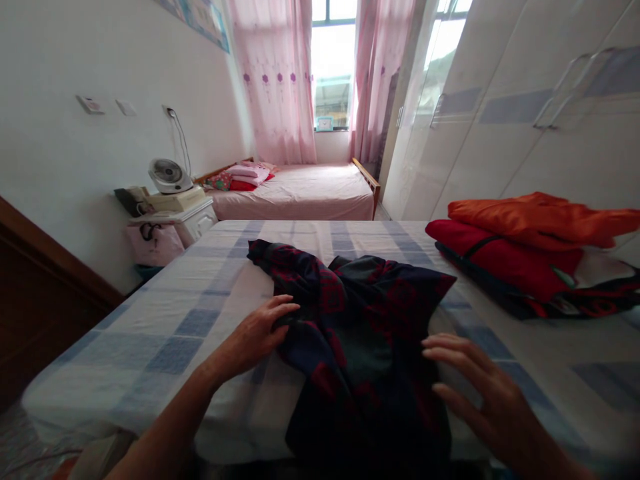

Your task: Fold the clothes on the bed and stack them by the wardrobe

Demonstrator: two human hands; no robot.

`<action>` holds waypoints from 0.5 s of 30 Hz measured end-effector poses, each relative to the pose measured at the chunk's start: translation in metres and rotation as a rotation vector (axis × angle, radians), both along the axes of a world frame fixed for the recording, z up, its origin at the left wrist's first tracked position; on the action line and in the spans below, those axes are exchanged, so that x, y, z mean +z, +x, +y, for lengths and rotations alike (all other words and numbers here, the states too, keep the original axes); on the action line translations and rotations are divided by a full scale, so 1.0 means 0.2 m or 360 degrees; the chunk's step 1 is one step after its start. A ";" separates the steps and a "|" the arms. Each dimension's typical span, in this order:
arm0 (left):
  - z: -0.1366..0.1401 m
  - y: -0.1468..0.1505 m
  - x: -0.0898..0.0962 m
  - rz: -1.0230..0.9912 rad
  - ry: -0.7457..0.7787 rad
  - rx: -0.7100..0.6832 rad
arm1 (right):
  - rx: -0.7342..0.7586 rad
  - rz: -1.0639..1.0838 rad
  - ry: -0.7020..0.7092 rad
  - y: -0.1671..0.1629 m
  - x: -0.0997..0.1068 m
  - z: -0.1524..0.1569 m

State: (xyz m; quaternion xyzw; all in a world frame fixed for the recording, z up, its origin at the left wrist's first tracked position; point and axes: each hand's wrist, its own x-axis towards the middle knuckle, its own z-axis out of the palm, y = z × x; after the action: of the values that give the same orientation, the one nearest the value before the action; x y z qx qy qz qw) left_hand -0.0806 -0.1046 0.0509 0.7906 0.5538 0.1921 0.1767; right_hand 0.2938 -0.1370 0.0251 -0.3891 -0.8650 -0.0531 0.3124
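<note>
A dark garment (360,347) in navy and deep green with a red pattern lies rumpled on the bed in front of me. Its upper end spreads into two pointed parts, and its lower end hangs over the near edge. I cannot tell what kind of garment it is. At its left side, my left hand (260,333) is open, thumb and fingers apart, fingertips at the cloth. My right hand (480,387) is open beside the right edge, its fingers spread and pointing toward the fabric.
The bed has a white and blue checked sheet (190,327). A pile with an orange garment (540,217) and a red garment (500,257) lies right, by the wardrobe (510,133). Beyond are a second bed (320,190), a small fan (170,175) and a bedside cabinet (200,223).
</note>
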 end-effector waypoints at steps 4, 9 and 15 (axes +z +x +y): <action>0.00 -0.01 -0.05 -0.0011 -0.0047 -0.0039 | 0.0316 -0.0275 0.0043 -0.09 -0.01 -0.13; 0.00 -0.01 -0.12 -0.0089 0.0036 -0.0042 | 0.0373 -0.0396 -0.0021 -0.15 -0.07 -0.15; -0.01 0.03 -0.07 -0.0285 0.0046 0.0170 | 0.0454 -0.0241 -0.0118 -0.20 -0.05 -0.14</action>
State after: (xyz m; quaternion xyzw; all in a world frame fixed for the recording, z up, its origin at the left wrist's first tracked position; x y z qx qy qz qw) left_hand -0.0744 -0.1065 0.0360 0.7420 0.5744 0.2792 0.2036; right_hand 0.2544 -0.1652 0.0154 -0.2684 -0.9339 -0.0055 0.2362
